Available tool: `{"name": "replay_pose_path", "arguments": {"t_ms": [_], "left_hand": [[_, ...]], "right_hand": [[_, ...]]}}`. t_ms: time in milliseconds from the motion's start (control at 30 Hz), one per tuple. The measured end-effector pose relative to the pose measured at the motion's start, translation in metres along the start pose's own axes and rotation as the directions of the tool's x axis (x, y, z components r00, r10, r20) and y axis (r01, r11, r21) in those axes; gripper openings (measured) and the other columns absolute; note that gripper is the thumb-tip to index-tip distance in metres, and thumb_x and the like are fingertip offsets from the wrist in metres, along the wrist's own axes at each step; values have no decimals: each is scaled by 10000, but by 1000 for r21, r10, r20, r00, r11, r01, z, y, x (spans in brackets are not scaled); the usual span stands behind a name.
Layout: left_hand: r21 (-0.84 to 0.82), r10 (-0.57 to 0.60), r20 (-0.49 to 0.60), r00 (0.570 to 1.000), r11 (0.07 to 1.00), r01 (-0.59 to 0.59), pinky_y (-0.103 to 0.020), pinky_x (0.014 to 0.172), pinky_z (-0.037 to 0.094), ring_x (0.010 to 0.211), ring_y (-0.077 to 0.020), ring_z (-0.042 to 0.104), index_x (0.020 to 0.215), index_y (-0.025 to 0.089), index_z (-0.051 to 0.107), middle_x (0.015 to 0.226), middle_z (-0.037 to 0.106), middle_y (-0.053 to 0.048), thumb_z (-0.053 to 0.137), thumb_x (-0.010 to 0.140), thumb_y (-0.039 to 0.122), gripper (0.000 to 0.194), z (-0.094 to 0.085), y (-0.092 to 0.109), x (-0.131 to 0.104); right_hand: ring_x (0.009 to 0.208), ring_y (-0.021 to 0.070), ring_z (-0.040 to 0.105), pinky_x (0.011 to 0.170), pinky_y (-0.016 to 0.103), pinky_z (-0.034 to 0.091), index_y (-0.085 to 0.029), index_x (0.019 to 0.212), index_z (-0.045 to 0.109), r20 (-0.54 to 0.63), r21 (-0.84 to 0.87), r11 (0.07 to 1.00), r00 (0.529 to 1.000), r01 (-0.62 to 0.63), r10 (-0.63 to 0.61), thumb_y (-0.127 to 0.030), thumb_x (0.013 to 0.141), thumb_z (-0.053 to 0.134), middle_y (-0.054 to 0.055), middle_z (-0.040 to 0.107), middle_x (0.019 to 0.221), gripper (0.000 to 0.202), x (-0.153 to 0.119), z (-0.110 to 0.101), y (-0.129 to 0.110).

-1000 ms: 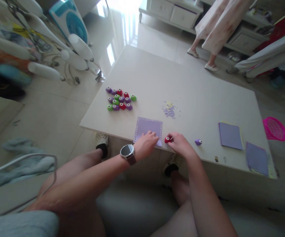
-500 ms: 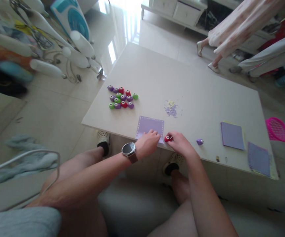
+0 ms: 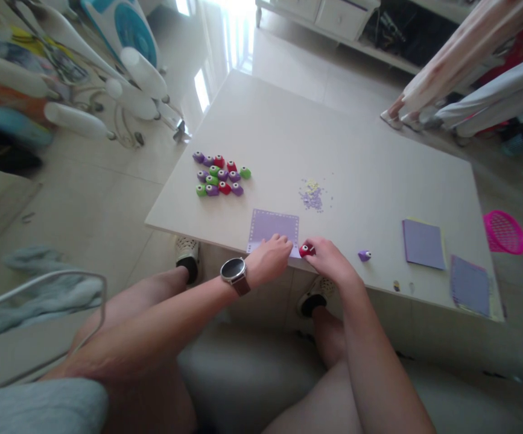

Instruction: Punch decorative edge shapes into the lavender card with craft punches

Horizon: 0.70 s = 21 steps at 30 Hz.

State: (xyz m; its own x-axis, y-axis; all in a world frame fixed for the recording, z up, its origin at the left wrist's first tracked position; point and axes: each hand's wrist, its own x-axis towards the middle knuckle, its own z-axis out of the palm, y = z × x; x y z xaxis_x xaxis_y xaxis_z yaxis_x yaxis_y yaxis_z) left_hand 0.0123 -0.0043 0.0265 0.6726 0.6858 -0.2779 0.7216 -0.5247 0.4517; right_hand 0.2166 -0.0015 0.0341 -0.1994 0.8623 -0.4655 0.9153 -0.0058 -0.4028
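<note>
A purple paper square [image 3: 274, 225] with small punched holes along its edges lies at the table's near edge. My left hand [image 3: 270, 258] rests on its lower part, fingers spread. At the sheet's lower right corner is a red craft punch [image 3: 305, 250], gripped by the fingers of my right hand [image 3: 328, 260]. Beyond the sheet sits a scatter of tiny purple and yellow paper bits [image 3: 312, 196]. Further right, a single purple punch [image 3: 364, 255] stands on its own.
Several red, green and purple punches [image 3: 218, 175] stand at the left of the white table [image 3: 333, 138]. Stacked purple sheets [image 3: 424, 243] and punched sheets [image 3: 470, 286] lie right, near a pink basket [image 3: 505, 232]. A person's legs [image 3: 451, 66] show beyond the table.
The whole view has shifted slightly. Both hands keep their places at the sheet and red punch. Beyond the table, the person in the pink garment has moved right.
</note>
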Motion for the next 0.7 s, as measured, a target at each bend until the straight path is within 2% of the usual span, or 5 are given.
{"name": "replay_pose_path", "arguments": {"t_ms": [500,700], "left_hand": [[-2,-2,-4,1000,1000,2,-438,956,581,1140,-292,584,1120,145,619,1172,635,-150,459,988,86,216,0,0,0],[-11,4,-1,1000,1000,-4,-462,944,589,1129,-303,579,1137,130,624,1178,630,-164,437,989,86,242,1,0,0]], "right_hand": [[979,198,688,890,249,462,-195,926,712,-4,12,1000,1000,-3,3,-40,910,609,85,780,1038,186,-1,-3,-2],[960,204,685,869,257,458,-192,889,710,1,7,1000,1000,8,-8,-37,904,603,94,776,1022,189,-1,-2,-3]]}}
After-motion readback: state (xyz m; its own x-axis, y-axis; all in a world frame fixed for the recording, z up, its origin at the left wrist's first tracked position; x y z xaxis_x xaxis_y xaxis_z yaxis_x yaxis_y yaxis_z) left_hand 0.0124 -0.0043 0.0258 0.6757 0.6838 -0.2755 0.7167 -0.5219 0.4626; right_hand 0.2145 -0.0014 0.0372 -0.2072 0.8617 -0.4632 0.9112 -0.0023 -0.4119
